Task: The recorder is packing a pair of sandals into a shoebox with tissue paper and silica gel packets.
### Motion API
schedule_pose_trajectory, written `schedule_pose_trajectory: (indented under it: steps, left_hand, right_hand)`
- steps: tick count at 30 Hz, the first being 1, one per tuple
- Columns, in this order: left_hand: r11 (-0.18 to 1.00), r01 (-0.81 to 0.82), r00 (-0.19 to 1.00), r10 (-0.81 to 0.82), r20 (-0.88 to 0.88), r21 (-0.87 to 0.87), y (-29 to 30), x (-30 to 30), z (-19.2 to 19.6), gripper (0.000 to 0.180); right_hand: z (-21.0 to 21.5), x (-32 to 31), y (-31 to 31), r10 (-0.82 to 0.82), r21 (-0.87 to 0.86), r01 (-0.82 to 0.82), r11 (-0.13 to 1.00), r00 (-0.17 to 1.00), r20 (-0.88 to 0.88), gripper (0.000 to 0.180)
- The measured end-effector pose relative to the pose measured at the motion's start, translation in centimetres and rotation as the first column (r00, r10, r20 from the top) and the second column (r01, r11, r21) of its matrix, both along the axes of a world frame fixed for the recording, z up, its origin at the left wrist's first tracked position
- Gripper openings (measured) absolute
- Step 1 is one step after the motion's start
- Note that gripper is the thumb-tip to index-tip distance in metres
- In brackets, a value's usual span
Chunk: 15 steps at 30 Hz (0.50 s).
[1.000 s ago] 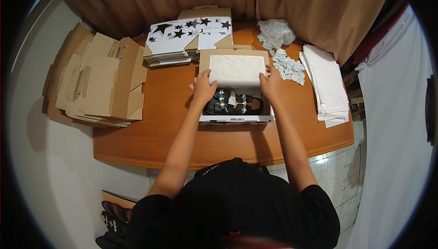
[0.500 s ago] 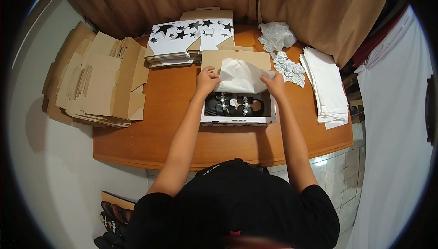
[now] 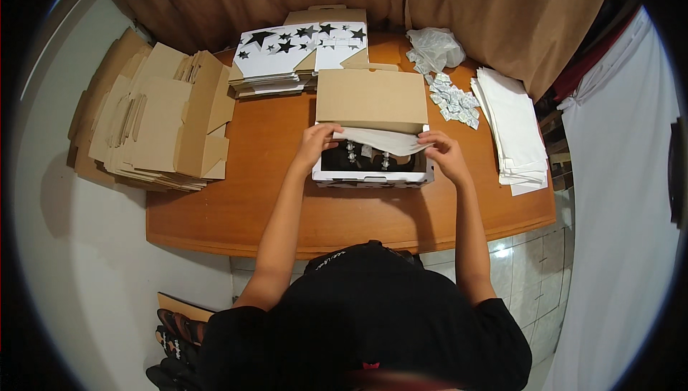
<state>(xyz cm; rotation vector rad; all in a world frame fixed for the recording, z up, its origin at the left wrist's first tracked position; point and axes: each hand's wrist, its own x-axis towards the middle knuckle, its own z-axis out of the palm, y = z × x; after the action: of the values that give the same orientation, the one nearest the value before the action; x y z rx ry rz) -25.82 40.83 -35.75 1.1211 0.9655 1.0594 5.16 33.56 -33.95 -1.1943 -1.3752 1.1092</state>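
A shoebox (image 3: 373, 177) with a white, black-starred outside sits open on the table, its brown lid (image 3: 371, 96) raised at the far side. Inside lies a pair of black sandals (image 3: 350, 159) with shiny decorated straps and a small whitish packet (image 3: 367, 151) between them. White tissue paper (image 3: 383, 139) spans the far part of the box, over the sandals' far side. My left hand (image 3: 317, 143) is closed on the paper's left end, at the box's left wall. My right hand (image 3: 446, 153) pinches its right end with bent fingers above the box's right wall.
Flattened brown cartons (image 3: 154, 122) are stacked on the left, star-printed ones (image 3: 269, 54) at the back. Small packets (image 3: 454, 101) lie beside a clear plastic bag (image 3: 437, 50). White paper sheets (image 3: 510, 129) pile at the right. More sandals (image 3: 175, 344) are at the lower left.
Both hands have brought the tissue paper down from in front of the lid toward the box. The paper, upright before, is now lower and flatter, and the lid's inside shows.
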Motion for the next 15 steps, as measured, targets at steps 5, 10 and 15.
schedule_pose_trajectory:
  steps: [5,10,15]
  left_hand:
    - [0.989,-0.075,0.99,0.058,-0.131,-0.127,-0.3,-0.3,-1.4,0.015]
    - [0.994,-0.104,0.979,0.097,-0.18,-0.027,-0.7,-0.6,-1.7,0.038]
    - [0.987,-0.151,0.973,0.139,-0.183,-0.052,-0.7,-1.5,-1.5,0.045]
  right_hand:
    - [-0.3,-0.8,0.4,-0.207,-0.387,0.183,0.904,0.978,-0.02,0.018]
    - [-2.6,-1.2,0.8,-0.312,-0.253,0.335,0.908,0.941,0.129,0.023]
    - [-4.6,-0.1,0.7,-0.441,-0.12,0.451,0.884,0.892,0.101,0.026]
